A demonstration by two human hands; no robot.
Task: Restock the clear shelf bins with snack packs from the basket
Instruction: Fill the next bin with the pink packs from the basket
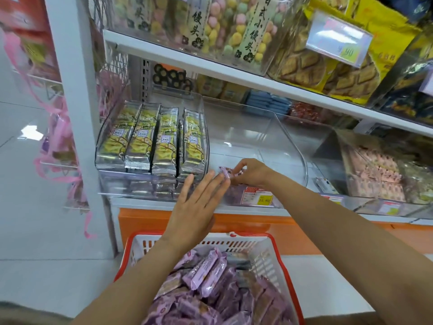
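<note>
Fingers (235,164) of right hand (251,172): curled, purple snack pack (228,174) pinched at front of middle clear bin (293,146). Left hand (196,205): fingers straight, tips laid against pack's end. Basket (276,256), red-rimmed, below shelf: filled with purple packs (206,275). Neighbouring bin (131,186), leftward: stocked with yellow-green packs (150,141).

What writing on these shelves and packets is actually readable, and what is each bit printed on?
"日式小馒头": upright label on the top-shelf pack of coloured balls.
"馒头": neighbouring label, its top cut off.
"15.80": yellow price tag on the shelf edge.
"90": upper price tag; the digit before it is unclear.
Too blurred to read: purple packs, yellow-green packs, other price tags.
</note>
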